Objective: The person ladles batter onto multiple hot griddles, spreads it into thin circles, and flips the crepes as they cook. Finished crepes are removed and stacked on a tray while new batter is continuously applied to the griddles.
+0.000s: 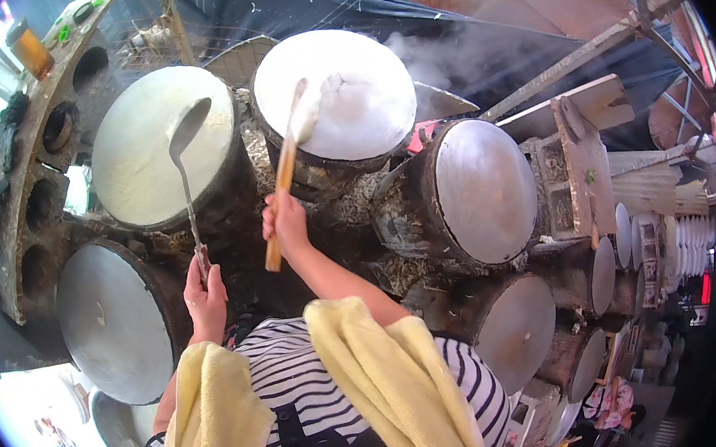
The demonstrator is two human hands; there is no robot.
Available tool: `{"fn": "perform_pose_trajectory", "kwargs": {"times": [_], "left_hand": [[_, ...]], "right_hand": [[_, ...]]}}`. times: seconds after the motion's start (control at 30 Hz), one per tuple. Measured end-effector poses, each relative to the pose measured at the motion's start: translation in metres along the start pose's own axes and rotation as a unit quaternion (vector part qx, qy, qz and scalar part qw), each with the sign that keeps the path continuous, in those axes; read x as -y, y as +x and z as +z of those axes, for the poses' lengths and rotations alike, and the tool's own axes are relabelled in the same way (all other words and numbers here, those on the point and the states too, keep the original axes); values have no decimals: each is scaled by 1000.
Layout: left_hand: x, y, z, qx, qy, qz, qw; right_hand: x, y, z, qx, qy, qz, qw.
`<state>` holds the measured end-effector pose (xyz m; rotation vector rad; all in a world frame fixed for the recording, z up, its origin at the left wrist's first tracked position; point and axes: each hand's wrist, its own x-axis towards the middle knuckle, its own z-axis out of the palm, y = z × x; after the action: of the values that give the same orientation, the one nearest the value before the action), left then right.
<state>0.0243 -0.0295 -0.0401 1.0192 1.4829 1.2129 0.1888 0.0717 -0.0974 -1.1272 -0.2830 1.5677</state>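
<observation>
My left hand (206, 296) grips a long-handled metal ladle (190, 128), its dark bowl over the left griddle (134, 168), whose top is covered in pale cream batter. My right hand (286, 224) is closed on a wooden-handled tool (286, 165), held diagonally; its pale head reaches over the back-middle griddle (360, 79). That griddle has a bright white surface with an uneven patch near the middle. Both griddles sit on blackened drum stoves. A yellow towel (382, 369) hangs over my striped top.
More drum griddles (486, 193) stand right and below left (112, 328). A holed wooden bench (35, 222) with a jar (30, 48) lines the left. Metal bars (551, 63) and steam are at the back. A seated person (608, 407) is at lower right.
</observation>
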Motion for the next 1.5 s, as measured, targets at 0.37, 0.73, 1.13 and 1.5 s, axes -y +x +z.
{"fn": "perform_pose_trajectory", "kwargs": {"times": [0.37, 0.73, 1.13, 1.5], "left_hand": [[9, -12, -15, 48, 35, -16, 998], [9, -28, 6, 69, 20, -21, 997], [-4, -55, 53, 83, 0, -38, 996], [-23, -69, 93, 80, 32, -19, 996]], "right_hand": [[-9, 32, 9, -49, -128, -50, 989], [17, -11, -39, -3, -149, -41, 988], [96, -31, -123, 3, -182, -4, 983], [125, -19, -164, -11, -324, 5, 946]]}}
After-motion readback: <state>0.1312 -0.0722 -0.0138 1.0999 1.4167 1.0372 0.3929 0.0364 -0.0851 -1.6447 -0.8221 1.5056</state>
